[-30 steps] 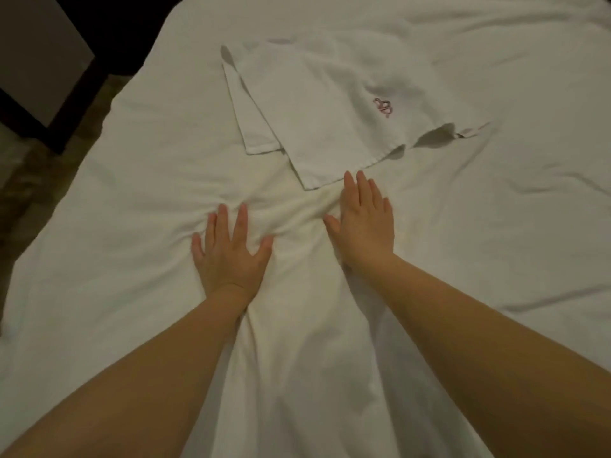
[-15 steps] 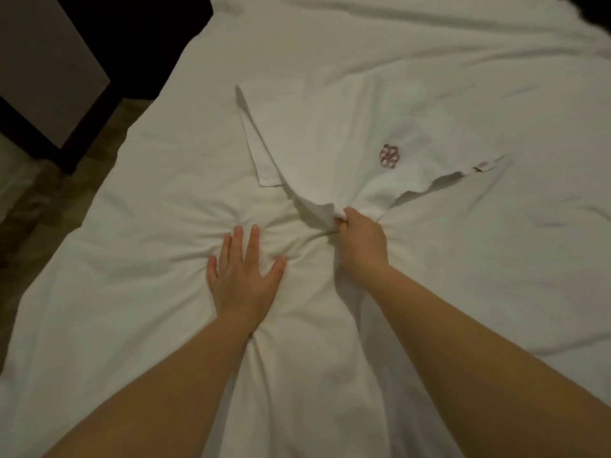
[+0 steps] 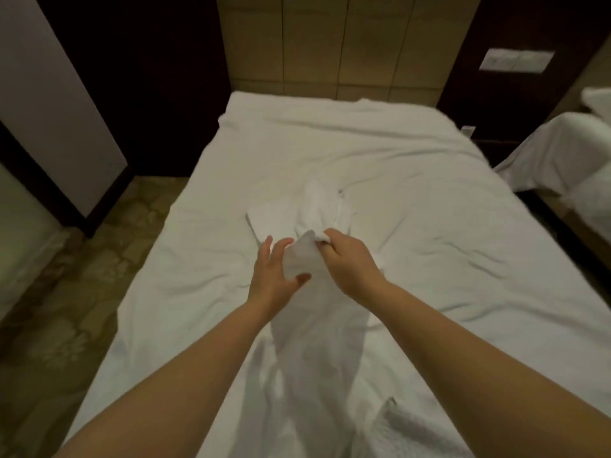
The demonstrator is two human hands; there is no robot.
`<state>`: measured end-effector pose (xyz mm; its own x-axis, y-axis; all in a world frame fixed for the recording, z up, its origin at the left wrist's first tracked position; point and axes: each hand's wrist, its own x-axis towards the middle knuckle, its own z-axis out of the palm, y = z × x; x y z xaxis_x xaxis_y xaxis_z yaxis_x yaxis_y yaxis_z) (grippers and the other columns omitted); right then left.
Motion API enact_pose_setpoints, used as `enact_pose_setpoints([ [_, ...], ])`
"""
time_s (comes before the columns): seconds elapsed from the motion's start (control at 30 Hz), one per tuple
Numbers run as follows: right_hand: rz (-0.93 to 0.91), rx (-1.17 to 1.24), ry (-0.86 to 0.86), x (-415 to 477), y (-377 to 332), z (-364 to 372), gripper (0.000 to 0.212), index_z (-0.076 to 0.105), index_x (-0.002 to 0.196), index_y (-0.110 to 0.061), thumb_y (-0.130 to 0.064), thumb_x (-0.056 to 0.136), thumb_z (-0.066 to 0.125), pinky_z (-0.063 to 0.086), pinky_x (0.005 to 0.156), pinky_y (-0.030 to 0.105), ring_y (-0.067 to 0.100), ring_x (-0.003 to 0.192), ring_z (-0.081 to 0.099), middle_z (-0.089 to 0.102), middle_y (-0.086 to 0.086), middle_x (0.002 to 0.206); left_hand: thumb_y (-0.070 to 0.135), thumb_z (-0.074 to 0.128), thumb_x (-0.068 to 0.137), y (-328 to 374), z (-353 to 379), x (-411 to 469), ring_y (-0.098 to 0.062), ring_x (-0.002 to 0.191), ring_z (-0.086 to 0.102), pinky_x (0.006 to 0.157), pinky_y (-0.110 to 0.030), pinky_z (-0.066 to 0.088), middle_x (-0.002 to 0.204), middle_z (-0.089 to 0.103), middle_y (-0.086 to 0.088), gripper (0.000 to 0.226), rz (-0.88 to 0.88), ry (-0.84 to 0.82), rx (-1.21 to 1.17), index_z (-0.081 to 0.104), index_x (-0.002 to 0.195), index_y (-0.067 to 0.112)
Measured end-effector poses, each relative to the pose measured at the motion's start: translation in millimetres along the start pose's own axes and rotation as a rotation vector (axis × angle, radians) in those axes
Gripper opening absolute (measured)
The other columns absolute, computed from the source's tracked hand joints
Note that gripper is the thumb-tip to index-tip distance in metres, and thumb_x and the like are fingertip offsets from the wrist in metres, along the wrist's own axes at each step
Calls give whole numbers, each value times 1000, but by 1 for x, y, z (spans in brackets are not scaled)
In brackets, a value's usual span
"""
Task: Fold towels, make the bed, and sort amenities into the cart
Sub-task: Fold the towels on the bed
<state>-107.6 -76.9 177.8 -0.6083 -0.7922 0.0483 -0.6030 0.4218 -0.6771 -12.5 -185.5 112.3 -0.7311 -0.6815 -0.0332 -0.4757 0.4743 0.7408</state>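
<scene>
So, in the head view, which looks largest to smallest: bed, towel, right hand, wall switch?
1. bed
2. towel
3. right hand
4. wall switch
Hand and switch look close in size; the hand is nearer the camera, so their order is unsure.

Dim, warm room light. Tan panelled headboard wall [image 3: 334, 44] behind the bed [image 3: 330, 143], split by vertical seams. Dark wall panels [image 3: 148, 77] flank it on both sides. White switch plate [image 3: 515, 60] on the right dark panel; small white outlet [image 3: 468, 129] lower down, near the bed's far right corner. Pale grey panel [image 3: 49, 94] with a dark edge at left. Brown patterned floor [image 3: 82, 259] left of the bed. Second white-covered bed [image 3: 562, 153] at the right edge.
</scene>
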Motion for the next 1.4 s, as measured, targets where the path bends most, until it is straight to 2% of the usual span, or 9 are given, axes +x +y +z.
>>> enact_pose_setpoints([
  [0.1,-122,68,127,-23,-60,-62,21,48,82,-16,-19,101,38,33,59,25,13,67,47,51,-7,73,36,62,89,64,-48,-13,-22,106,54,85,-33,44,114,57,0,30,75,59,-118,55,110,17],
  [0.2,-195,74,224,-50,-118,-125,25,47,78,-18,-20,102,38,31,53,16,6,62,43,48,-9,70,40,56,93,120,-94,-42,-24,87,60,79,-41,49,88,62,1,24,83,27,-177,58,94,16],
  [0.67,-271,57,747,-241,-298,-363,31,46,121,-6,-30,101,44,39,56,5,2,72,45,46,-3,91,36,51,97,265,-189,-263,-30,101,63,92,-47,51,107,66,-7,29,197,-25,-386,63,110,13],
  [0.87,-76,-217,492,-347,-251,-424,60,38,136,-11,-38,89,63,39,86,30,23,108,48,47,7,120,38,60,91,319,-224,-338,-28,93,66,86,-44,55,96,69,-6,18,296,21,-428,67,92,22],
  [0.97,-84,-159,511,-394,-219,-432,33,53,120,-8,-32,97,50,37,76,25,22,97,52,53,6,104,36,58,93,355,-223,-380,-18,79,67,65,-25,57,88,68,-4,23,301,-12,-369,68,93,16],
  [1.03,-66,-115,566,-429,-205,-435,36,59,103,0,-32,101,42,35,64,24,23,84,49,53,10,89,33,57,94,378,-211,-412,-14,74,64,58,-20,53,84,66,-2,21,284,-22,-337,67,93,14],
  [1.17,-37,37,433,-496,-183,-434,43,60,109,2,-34,102,39,44,77,32,20,83,56,60,16,100,27,57,94,415,-173,-470,-22,84,63,80,-35,53,89,65,-5,15,269,-31,-350,65,94,15],
  [1.27,-47,124,311,-535,-175,-423,25,59,105,-15,-33,101,42,41,68,19,5,75,52,56,-5,86,27,58,94,436,-144,-509,-22,87,63,81,-36,54,91,65,-5,15,263,-66,-401,65,95,14],
  [1.4,-87,216,266,-567,-169,-406,20,57,98,-15,-30,101,43,40,61,11,5,74,53,54,-7,83,25,58,94,456,-120,-548,-21,88,65,81,-34,54,95,67,-6,23,240,-95,-386,66,108,8],
])
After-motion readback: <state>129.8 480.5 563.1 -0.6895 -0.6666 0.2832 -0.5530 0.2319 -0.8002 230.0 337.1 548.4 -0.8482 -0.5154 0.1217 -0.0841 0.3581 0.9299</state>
